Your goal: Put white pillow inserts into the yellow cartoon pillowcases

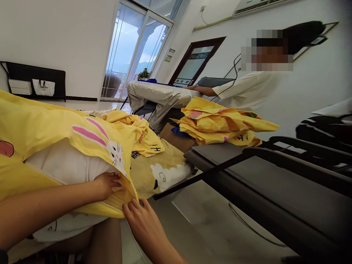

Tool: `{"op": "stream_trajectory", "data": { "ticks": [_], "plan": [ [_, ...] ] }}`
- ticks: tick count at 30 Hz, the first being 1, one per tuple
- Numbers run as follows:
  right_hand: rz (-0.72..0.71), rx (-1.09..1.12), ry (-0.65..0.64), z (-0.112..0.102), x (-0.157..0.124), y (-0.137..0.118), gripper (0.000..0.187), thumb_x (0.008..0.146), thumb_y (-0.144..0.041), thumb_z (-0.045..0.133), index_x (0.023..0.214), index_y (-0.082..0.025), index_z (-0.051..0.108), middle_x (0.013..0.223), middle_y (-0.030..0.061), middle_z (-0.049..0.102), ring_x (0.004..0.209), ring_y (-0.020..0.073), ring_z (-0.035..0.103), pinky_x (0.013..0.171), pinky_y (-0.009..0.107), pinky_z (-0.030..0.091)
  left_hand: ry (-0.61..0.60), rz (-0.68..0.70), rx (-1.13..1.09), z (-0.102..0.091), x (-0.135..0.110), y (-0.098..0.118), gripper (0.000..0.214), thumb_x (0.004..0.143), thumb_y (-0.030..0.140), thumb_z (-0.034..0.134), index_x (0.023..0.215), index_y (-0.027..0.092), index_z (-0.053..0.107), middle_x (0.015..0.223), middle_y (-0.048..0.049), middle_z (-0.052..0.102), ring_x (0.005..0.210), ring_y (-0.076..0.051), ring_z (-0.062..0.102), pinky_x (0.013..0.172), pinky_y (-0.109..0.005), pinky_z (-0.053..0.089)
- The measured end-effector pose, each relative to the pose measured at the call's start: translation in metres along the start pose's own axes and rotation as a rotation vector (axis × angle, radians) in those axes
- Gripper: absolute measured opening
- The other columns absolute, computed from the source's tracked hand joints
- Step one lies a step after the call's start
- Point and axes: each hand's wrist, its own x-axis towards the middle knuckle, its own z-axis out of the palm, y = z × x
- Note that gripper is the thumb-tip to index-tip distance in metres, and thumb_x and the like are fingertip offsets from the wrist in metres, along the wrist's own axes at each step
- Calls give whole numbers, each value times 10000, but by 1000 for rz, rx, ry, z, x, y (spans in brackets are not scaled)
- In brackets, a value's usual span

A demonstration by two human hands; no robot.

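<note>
A yellow pillowcase (41,124) printed with a pink-eared rabbit lies across my lap, with a white pillow (63,165) partly inside it. My left hand (108,183) presses on the pillow at the case's open edge, fingers curled against the fabric. My right hand (137,212) pinches the lower corner of the yellow opening, fingers closed on the cloth. A tan cushion with a white sheep (162,172) lies just behind the opening.
More yellow cases lie crumpled (137,132) and in a folded stack (220,124) on a black table (275,190). A person in a white shirt (247,91) works at a covered board (162,95) beyond. A window (134,47) is at the back.
</note>
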Motion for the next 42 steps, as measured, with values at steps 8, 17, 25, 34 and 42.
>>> {"op": "stream_trajectory", "data": {
  "ticks": [8, 17, 25, 34, 42],
  "plan": [
    [-73, 18, -68, 11, 4, 1, 105, 737, -83, 604, 710, -176, 646, 692, 45, 661, 775, 196, 581, 800, 364, 297, 95, 487, 301, -58, -19, 11, 230, 822, 180, 550, 634, 205, 679, 997, -56, 665, 1051, -198, 516, 947, -376, 329],
    [-57, 48, -355, 1, 27, 7, 188, 792, -86, 551, 749, -166, 716, 668, 78, 683, 787, 206, 608, 727, 347, 310, 13, 53, 336, -25, 20, 30, 254, 888, 239, 469, 1001, 109, 655, 997, -139, 658, 858, -223, 584, 781, -376, 405],
    [-70, 16, -314, -1, 32, 11, 164, 798, -89, 574, 747, -163, 710, 668, 82, 688, 808, 215, 624, 732, 343, 307, 103, 70, 358, -12, 4, 12, 415, 861, 231, 543, 1269, 160, 529, 1366, -37, 499, 1285, -166, 374, 1065, -295, 299],
    [-77, -28, -230, 9, 50, 20, 168, 815, -106, 551, 740, -157, 692, 612, 82, 664, 703, 196, 613, 698, 339, 327, -67, -58, 142, -4, 5, -9, 207, 789, 289, 633, 981, 266, 708, 1418, 10, 457, 1362, -215, 296, 1109, -365, 248],
    [-240, -229, -11, -41, 121, 33, 196, 819, -103, 549, 728, -155, 715, 648, 87, 667, 761, 222, 571, 774, 376, 360, -52, -632, 139, -65, -21, -64, 456, 751, 185, 649, 1200, 132, 587, 1441, -144, 397, 1309, -267, 356, 1084, -402, 255]
  ]
}}
